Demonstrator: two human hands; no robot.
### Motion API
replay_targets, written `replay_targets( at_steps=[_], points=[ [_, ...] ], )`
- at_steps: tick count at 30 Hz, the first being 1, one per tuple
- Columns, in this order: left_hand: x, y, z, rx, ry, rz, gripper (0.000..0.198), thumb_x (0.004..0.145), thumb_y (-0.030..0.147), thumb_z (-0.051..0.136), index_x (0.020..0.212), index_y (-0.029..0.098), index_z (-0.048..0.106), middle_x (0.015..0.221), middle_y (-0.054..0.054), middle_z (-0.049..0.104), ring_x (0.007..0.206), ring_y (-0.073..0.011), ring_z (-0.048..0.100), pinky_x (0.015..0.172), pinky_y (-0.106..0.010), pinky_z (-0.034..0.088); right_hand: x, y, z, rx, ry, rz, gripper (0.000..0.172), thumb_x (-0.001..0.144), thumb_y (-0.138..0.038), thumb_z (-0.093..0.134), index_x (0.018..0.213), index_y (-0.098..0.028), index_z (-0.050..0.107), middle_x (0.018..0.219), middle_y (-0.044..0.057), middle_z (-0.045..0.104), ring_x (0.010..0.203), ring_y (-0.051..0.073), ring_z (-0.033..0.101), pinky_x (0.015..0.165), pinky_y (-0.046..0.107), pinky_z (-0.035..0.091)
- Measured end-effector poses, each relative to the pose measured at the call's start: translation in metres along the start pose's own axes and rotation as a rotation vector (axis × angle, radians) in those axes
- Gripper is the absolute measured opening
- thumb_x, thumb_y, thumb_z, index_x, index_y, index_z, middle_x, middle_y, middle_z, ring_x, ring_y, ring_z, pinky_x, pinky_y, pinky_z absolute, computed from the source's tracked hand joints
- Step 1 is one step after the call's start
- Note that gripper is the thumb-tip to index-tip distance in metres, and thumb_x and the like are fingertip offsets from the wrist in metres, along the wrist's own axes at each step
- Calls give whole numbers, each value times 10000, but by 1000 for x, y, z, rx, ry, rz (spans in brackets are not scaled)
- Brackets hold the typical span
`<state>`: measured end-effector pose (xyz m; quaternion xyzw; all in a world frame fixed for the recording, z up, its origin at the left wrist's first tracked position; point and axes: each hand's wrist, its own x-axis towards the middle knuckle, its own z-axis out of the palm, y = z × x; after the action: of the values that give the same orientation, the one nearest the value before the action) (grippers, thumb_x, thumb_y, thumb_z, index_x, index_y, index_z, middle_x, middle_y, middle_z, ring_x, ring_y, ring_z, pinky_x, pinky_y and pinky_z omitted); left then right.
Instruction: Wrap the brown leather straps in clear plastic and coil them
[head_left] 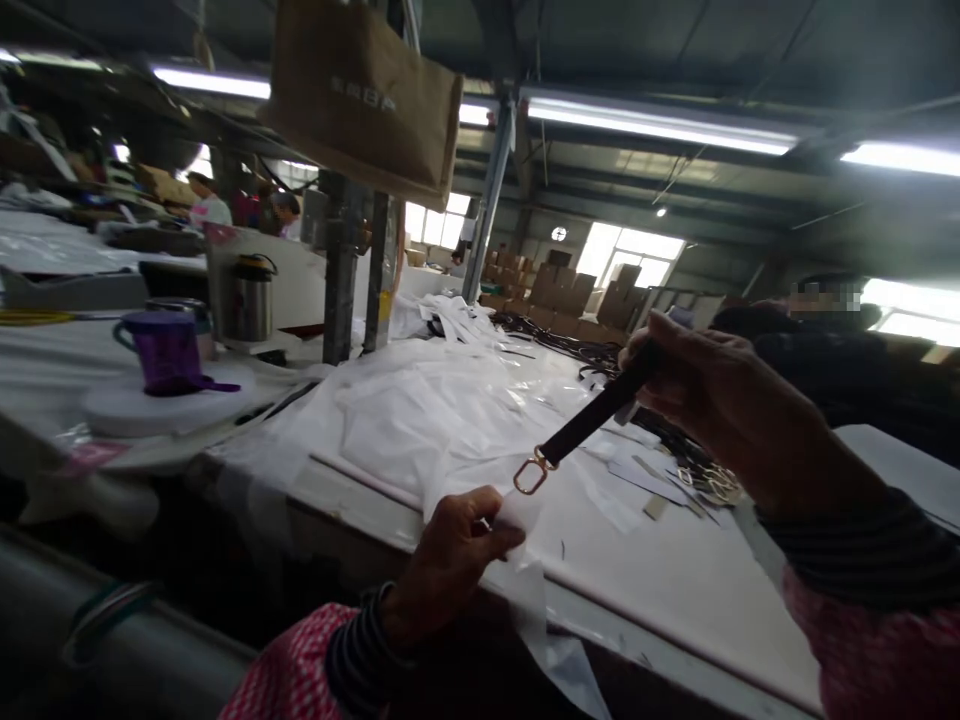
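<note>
A person's two bare hands work above a table. The right hand (720, 405), raised, grips a dark, narrow, flat strap (592, 412) at its upper end; the strap slants down leftward to a gold-coloured, oval metal ring (529, 491). The left hand (463, 542), lower down, pinches a thin, translucent white sheet (523, 512) between thumb and fingers, just below the ring. Whether sheet and ring touch is unclear. A pale strip hangs over the table edge beneath; I cannot tell whether it belongs to the same sheet.

The step in hand appears to be bringing strap and sheet together. The next move would seem to call for keeping the sheet's edge pinched while the ring end is lined up with it.

Around the hands, the white tabletop (697, 600) bears a broad, crumpled heap of translucent white sheets (420, 400). Beyond the right hand lie small, flat beige pieces (655, 507) and a tangle of dark straps with gold-coloured metal fittings (716, 485). Leftward, on another surface, stand a purple plastic jug (161, 350) and a shiny steel flask (253, 300). A brown bag (360, 100) hangs overhead; a person in dark clothing (817, 350) is at right.
</note>
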<state>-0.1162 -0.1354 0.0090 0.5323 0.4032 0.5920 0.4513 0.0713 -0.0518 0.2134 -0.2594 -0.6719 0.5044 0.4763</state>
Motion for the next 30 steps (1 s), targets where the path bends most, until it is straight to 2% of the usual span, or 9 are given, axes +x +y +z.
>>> replay_targets(
  at_steps=[5, 10, 17, 25, 30],
  points=[
    [10, -3, 12, -90, -131, -100, 80, 734, 196, 752, 761, 128, 719, 746, -13, 629, 683, -142, 551, 633, -251, 474, -12, -2, -14, -46, -28, 28, 334, 770, -413, 864, 700, -122, 714, 623, 10, 568, 429, 32, 361, 390, 166, 288],
    [17, -3, 33, -93, -244, -165, 59, 681, 162, 742, 724, 124, 729, 709, -13, 646, 661, -138, 563, 630, -247, 471, -26, -9, -36, -109, 15, 36, 381, 730, -471, 881, 702, -121, 733, 647, 48, 629, 405, 25, 347, 382, 179, 273],
    [18, -9, 59, -173, -408, -219, 146, 677, 205, 785, 796, 120, 784, 719, -32, 666, 664, -153, 572, 643, -258, 460, -41, -11, -62, -129, 59, 36, 380, 729, -476, 883, 716, -128, 732, 686, 49, 650, 423, 24, 324, 376, 172, 242],
    [18, -14, 77, -186, -464, -272, 180, 682, 251, 836, 799, 129, 777, 756, -41, 677, 714, -174, 594, 707, -281, 437, -59, -4, -79, -112, 83, 36, 405, 701, -503, 894, 684, -138, 719, 679, 44, 646, 412, 25, 343, 368, 172, 249],
    [17, -12, 84, -211, -485, -252, 155, 711, 243, 816, 728, 122, 722, 760, -21, 627, 716, -143, 539, 685, -254, 390, -67, 4, -85, -125, 79, 39, 414, 698, -532, 887, 670, -154, 720, 646, 38, 625, 410, 38, 327, 369, 196, 232]
  ],
)
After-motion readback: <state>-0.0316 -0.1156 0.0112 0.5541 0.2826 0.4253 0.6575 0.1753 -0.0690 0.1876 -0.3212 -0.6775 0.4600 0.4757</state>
